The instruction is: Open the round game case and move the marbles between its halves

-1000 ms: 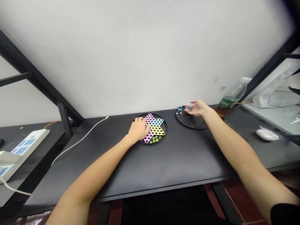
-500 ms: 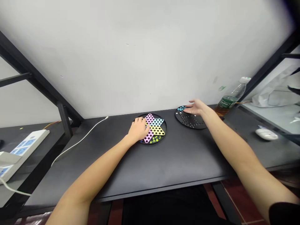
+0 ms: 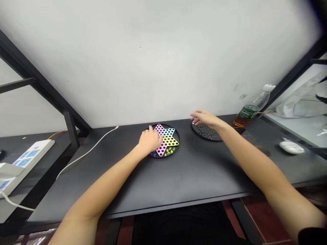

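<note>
My left hand (image 3: 149, 140) grips the left side of a round black Chinese checkers board (image 3: 178, 132) with a star of pink, blue and yellow points full of holes. Its thumb lies across the star (image 3: 161, 147). Yellow-green marbles (image 3: 170, 150) sit in the rim compartment nearest me, with blue marbles (image 3: 153, 154) to their left, by the wrist. My right hand (image 3: 204, 119) is over the far left edge of a black round disc (image 3: 208, 133) with rows of small holes, fingers slightly curled and apart. It covers most of the bluish pieces there.
A bottle (image 3: 247, 112) with a green label and brown drink stands against the wall at the right. A white mouse (image 3: 291, 147) lies farther right. A white cable (image 3: 88, 152) runs along the left, near a power strip (image 3: 29, 158). The wall (image 3: 163, 61) rises behind the table.
My right hand has moved left over the disc, its fingers now more curled over the pieces at the edge. The Chinese checkers board has shifted slightly left with my left hand.
</note>
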Demonstrator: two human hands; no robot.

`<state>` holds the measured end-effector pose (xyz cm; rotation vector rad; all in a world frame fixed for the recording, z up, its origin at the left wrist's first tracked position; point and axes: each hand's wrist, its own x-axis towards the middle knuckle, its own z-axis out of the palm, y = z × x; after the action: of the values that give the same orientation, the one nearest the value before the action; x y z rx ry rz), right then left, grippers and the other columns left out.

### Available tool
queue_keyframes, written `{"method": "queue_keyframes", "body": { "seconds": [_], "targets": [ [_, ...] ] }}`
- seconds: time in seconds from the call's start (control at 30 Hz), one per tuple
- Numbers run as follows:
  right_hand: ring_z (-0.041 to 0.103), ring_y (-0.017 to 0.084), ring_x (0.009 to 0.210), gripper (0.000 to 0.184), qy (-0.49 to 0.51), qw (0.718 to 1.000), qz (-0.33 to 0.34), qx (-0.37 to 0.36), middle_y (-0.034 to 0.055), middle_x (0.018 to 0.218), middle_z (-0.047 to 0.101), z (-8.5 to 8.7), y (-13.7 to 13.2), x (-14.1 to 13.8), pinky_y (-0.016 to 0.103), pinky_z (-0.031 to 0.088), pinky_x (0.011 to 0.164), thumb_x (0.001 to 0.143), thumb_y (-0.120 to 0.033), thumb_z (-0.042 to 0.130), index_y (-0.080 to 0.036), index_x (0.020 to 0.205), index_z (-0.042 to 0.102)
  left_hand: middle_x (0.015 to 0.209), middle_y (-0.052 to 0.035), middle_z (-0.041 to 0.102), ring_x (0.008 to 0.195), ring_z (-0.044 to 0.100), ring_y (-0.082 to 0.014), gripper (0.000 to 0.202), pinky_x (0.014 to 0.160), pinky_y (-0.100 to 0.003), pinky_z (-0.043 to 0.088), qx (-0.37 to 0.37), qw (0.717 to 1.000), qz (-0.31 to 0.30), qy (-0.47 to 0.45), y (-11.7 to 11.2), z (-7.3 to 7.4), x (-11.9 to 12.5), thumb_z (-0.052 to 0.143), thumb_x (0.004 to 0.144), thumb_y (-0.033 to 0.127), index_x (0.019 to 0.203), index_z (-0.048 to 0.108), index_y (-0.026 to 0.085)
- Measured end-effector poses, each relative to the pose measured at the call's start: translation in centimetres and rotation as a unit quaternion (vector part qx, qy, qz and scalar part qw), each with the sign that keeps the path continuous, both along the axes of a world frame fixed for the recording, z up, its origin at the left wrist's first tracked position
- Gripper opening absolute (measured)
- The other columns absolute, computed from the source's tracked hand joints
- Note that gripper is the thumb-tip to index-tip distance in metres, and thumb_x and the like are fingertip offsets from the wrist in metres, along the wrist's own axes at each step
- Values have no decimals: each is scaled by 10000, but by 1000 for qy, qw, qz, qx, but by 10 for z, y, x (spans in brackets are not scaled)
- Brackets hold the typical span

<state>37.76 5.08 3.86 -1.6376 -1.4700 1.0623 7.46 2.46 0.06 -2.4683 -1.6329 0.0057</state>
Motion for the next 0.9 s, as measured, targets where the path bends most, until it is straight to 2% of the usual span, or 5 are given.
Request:
{"method": "queue_keyframes", "body": {
  "seconds": [0.13,0.33,0.47,0.63,0.9],
  "targets": [
    [659,208,894,236,-257,923,278,72,95,1023,709,5,-58,-78,282,499,804,954,-388,566,-189,1021,675,1331,-335,561,1001,682,-393,633,827,-458,506,-15,997,63,45,-9,11,1,373,989,534,1118,691,2],
    [659,247,980,295,-444,841,286,121,147,1134,632,-22,-78,-112,297,475,812,1005,-344,482,-175,1166,662,938,-199,732,922,709,-337,542,760,-394,515,-45,996,75,2,-15,22,1,377,992,502,986,737,98],
    [652,243,995,299,-455,837,277,127,132,1115,632,-29,-52,-87,297,462,834,1008,-282,474,-190,1216,668,965,-198,710,931,694,-326,519,808,-413,505,5,999,33,-31,-10,13,0,358,996,480,1086,681,85],
    [638,229,1052,296,-406,867,257,131,127,1115,678,-31,-27,-67,290,441,912,962,-213,542,-147,1232,646,1293,-161,615,1216,562,-301,443,1052,-452,401,39,993,-82,-75,5,-13,-6,416,981,432,1298,568,162],
    [681,301,1010,309,-450,876,162,59,196,1128,699,-45,-34,-91,348,471,850,1013,-277,374,-121,1156,599,1496,-140,490,1390,420,-289,454,1162,-487,288,17,990,-94,-106,12,-28,-7,410,992,431,1368,515,200]
  ]
}}
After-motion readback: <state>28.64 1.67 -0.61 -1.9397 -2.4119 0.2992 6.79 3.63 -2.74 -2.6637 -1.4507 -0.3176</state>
